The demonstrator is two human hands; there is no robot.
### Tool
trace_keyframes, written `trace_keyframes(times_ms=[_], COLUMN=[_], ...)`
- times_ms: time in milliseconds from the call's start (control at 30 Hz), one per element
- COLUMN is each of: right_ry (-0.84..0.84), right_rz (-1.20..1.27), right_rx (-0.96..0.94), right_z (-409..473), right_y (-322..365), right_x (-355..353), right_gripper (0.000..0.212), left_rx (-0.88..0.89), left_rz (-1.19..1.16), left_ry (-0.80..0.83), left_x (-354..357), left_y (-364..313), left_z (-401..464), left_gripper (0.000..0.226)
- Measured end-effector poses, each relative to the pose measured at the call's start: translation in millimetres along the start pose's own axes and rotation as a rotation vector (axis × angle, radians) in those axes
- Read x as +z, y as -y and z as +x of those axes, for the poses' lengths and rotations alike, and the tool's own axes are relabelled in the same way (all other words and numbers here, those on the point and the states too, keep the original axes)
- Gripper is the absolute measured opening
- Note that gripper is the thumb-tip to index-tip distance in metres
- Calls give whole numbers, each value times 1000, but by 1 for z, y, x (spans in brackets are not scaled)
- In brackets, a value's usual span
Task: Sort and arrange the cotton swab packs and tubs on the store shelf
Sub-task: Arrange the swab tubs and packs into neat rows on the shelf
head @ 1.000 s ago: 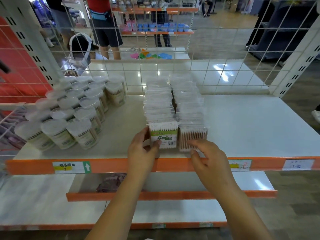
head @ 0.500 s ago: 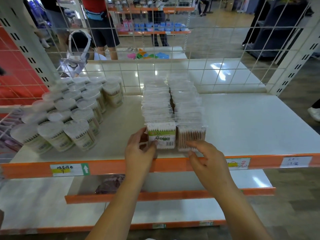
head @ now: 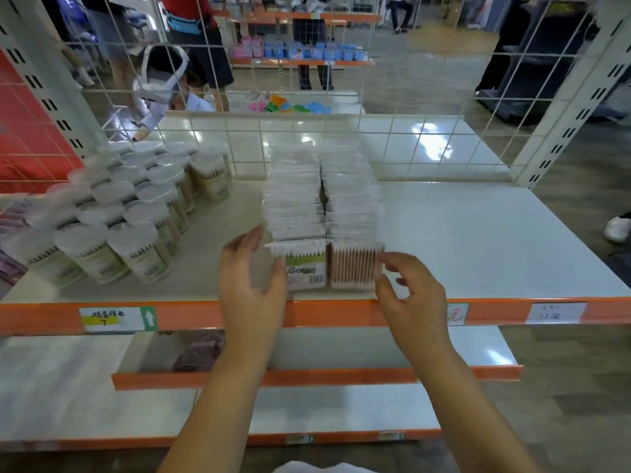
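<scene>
- The shelf (head: 478,240) is white with an orange front lip; on it, two rows of flat cotton swab packs (head: 324,199) run from that lip back to the wire grid (head: 307,138)
- Front-left pack (head: 305,268) shows a green label and barcode; front-right pack (head: 353,268) shows bare wooden sticks — the two stand side by side, touching
- Left hand (head: 251,288) sits at the left side of the green-label pack; fingers fairly straight and spread, thumb against the pack's edge, gripping nothing
- Right hand (head: 413,295) is just right of the front-right pack; fingers loosely curled, hardly touching it, holding nothing
- Round tubs (head: 129,213) stand grouped left of the packs, well apart from them
</scene>
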State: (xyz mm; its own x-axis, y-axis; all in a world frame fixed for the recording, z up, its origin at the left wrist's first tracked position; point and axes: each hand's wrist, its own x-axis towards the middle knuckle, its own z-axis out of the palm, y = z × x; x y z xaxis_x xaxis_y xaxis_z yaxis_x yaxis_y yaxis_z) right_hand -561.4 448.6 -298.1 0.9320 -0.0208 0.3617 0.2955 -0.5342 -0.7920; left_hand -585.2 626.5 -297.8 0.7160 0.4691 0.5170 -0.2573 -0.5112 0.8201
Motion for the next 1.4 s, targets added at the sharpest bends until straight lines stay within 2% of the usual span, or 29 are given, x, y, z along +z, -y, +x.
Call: trace_keyframes(times_ms=[100, 267, 400, 567, 767, 933, 1167, 1300, 1400], right_ry=[-20, 72, 135, 145, 127, 112, -7, -55, -70], right_rz=[35, -8, 15, 51, 105, 161, 335, 464, 570], right_rx=[69, 150, 152, 158, 195, 221, 240, 272, 285], right_z=[14, 30, 29, 27, 25, 23, 19, 18, 15], right_y=[-6, -13, -15, -12, -14, -14, -8, -2, 5], right_x=[2, 7, 11, 9, 8, 5, -7, -20, -30], right_gripper=[35, 55, 61, 64, 65, 66, 61, 58, 56], left_rx=[133, 233, 244, 169, 22, -10, -22, -94, -222], left_rz=[67, 217, 294, 324, 221, 168, 121, -5, -149], left_ry=[53, 317, 361, 391, 382, 370, 358, 366, 364], left_x=[7, 28, 35, 32, 30, 31, 30, 33, 35], left_y=[-17, -19, -9, -5, -7, -11, -20, -25, -33], left_z=[-6, -23, -31, -27, -21, -21, -21, -24, -24], left_gripper=[36, 39, 39, 39, 45, 45, 42, 37, 28])
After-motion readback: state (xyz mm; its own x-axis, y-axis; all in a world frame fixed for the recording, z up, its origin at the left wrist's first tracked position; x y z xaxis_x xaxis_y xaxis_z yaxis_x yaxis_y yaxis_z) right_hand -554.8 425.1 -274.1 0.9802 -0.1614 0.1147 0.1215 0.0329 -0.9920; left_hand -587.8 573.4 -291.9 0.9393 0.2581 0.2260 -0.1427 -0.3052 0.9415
